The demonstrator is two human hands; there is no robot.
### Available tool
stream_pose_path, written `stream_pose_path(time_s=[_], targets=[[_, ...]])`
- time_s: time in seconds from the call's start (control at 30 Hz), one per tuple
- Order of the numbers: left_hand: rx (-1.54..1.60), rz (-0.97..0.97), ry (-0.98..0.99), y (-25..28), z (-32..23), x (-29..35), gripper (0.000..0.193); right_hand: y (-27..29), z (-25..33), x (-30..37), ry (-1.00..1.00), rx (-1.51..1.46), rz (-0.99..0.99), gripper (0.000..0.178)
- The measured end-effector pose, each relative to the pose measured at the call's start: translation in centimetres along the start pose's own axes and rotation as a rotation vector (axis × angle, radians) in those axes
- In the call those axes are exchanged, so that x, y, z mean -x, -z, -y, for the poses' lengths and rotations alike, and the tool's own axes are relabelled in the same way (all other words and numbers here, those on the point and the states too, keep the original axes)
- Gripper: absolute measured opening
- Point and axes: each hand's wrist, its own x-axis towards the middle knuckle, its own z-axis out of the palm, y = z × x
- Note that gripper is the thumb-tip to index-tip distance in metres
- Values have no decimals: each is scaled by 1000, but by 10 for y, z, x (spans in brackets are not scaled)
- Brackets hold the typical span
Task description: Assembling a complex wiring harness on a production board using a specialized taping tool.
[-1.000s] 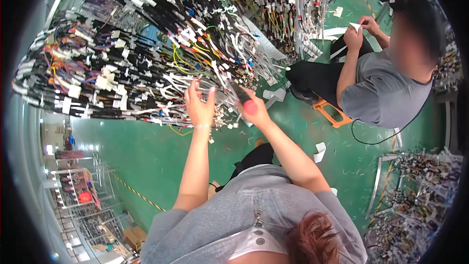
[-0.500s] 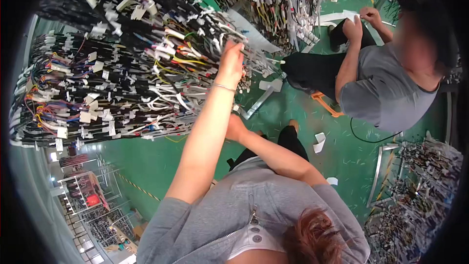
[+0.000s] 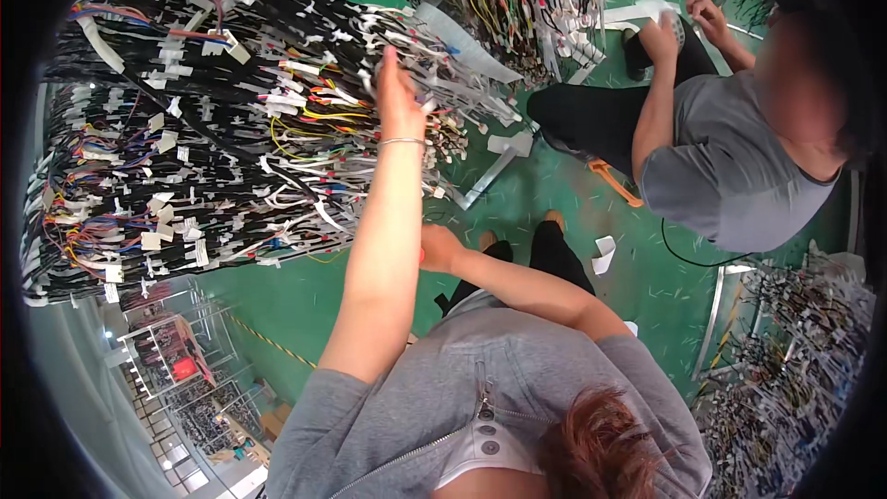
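So the big change here is that the hands have split up. A second ago both were out at the wire ends; now only the left hand (image 3: 399, 102) is up there, and the right hand (image 3: 445, 249) has dropped back near the waist, well apart from the wires. That makes this a one-handed moment at the pile of wire harnesses (image 3: 217, 115), which lies in thick layers to the person's left and ahead.

Left hand is at the loose wire ends on the pile's right side, finger pointing up and away. Can't tell if it's pinching a wire or just resting against them, since the fingertips blend into the clutter. Right hand looks curled, but its fingertips are tucked behind the left forearm, so no clue how tight. There's a small red bit (image 3: 422, 256) at its edge; the dark red-ended thing it has a second ago barely shows now, if that's even the same item.

Also new: a long black cable (image 3: 201, 131) now lies slantwise over the top layers, with a white sleeve (image 3: 100, 46) near its upper end. Reads to me like one harness sitting apart from the rest.

Off to the right, the co-worker (image 3: 711, 157) is busy with a white strip (image 3: 637, 13).
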Motion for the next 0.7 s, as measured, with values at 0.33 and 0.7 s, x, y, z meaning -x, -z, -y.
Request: stream_pose_path(time_s=[0.33, 0.7], targets=[[-151, 39, -252, -3, 10, 15, 61, 5, -5, 9, -98, -65, -26, 46], [-684, -19, -314, 31, 12, -23, 37, -5, -4, 9, -110, -71, -77, 47]])
